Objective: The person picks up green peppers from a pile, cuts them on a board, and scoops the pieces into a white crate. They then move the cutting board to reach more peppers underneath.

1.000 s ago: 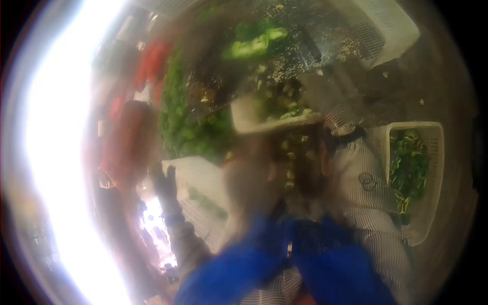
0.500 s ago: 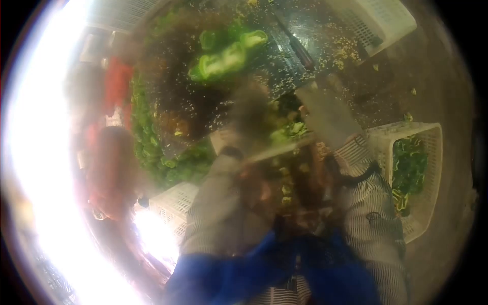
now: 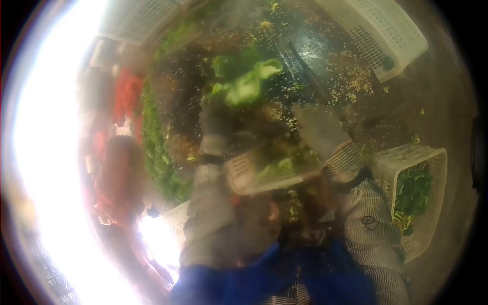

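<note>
Head cam: wide, rounded view, fwd + down.
Looks from wearer's head, steeply down over blue garment at btm edge; L sleeve & R sleeve v. close to lens, L hand & R hand nr ctr, a bit farther. Dark work surface fills upper ctr, crate nr R edge; corners black, glare down L side.
</note>
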Action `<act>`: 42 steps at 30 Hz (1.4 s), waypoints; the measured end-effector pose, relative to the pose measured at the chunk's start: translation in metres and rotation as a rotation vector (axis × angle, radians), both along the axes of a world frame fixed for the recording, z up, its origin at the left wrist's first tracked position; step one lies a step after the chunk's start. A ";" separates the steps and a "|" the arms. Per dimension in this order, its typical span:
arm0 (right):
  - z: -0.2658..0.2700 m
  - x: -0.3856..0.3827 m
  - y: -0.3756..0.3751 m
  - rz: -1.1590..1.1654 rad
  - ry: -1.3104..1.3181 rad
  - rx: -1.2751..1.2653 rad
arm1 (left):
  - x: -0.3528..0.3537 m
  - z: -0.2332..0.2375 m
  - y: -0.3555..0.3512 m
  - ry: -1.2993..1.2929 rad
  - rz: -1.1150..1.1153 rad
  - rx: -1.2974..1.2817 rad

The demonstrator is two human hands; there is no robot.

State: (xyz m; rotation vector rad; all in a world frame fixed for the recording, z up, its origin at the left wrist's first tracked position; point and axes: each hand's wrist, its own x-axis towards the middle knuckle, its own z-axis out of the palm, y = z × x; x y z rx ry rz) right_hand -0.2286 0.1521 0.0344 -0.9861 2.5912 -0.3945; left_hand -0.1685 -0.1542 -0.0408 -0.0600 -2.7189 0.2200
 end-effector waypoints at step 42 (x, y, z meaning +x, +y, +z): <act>0.036 0.083 -0.031 -0.256 -0.748 -1.085 | 0.135 0.118 0.183 -0.059 0.122 1.312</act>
